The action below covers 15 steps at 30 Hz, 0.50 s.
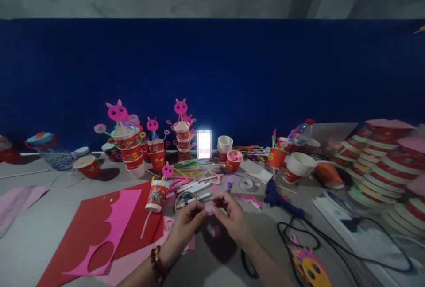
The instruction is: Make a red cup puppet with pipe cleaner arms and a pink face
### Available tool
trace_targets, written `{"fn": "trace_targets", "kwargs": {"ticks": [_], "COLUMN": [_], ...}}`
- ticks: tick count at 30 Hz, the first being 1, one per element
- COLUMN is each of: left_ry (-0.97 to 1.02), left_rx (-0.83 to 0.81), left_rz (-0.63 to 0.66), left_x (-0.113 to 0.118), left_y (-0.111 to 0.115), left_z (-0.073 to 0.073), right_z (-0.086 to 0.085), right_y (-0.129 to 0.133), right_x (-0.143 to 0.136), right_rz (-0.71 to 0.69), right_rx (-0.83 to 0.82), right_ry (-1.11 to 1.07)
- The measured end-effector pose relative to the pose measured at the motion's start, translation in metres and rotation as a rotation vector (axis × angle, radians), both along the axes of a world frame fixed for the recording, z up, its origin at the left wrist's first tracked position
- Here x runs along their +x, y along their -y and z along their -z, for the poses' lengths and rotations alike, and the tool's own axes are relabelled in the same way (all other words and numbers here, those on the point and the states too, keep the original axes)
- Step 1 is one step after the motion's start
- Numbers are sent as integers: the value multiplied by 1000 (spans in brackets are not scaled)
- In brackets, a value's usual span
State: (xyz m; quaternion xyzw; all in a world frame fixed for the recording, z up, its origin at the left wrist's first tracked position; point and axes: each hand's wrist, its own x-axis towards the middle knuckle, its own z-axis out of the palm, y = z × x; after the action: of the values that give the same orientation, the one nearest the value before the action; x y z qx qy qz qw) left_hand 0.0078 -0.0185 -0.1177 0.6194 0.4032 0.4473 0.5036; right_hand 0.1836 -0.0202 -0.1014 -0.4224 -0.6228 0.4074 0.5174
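Between the fingertips of both hands is a small pale pink piece [210, 208], too blurred to name more exactly. My left hand [186, 221], with a beaded bracelet at the wrist, pinches its left side. From the right, my right hand [235, 217] pinches the same piece with thumb and fingers. Beyond them lie white markers [195, 186], a purple glue stick [229, 184] and a roll of clear tape [246, 184]. A red paper cup with a pink animal face [168, 170] lies tilted left of my left hand.
A blue glue gun [282, 200] with a looping black cord lies to the right. Paper cup stacks [381, 163] rise at far right. Decorated cups [131, 145] stand at the back left. Red foam sheet [78, 234] and cut pink sheet [128, 203] cover the left front.
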Motion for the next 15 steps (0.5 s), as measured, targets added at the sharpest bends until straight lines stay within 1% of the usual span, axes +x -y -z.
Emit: {"fn": "trace_targets", "kwargs": {"ticks": [4,7,12,15], "left_ry": [69,93,42,-48], "left_rx": [-100,-129,-58,26], "left_rz": [13,24,-10,-32], "left_x": [-2,-5,-10,-10], "left_y": [3,5,7,8], "left_z": [9,9,2,-5], "right_z": [2,-1,-10,-13], "right_y": [4,7,14,17], "right_x": [2,5,5,2], "right_rz": [20,22,68,53], "right_rx": [7,64,289,351], "right_ry": [57,159,379,465]}}
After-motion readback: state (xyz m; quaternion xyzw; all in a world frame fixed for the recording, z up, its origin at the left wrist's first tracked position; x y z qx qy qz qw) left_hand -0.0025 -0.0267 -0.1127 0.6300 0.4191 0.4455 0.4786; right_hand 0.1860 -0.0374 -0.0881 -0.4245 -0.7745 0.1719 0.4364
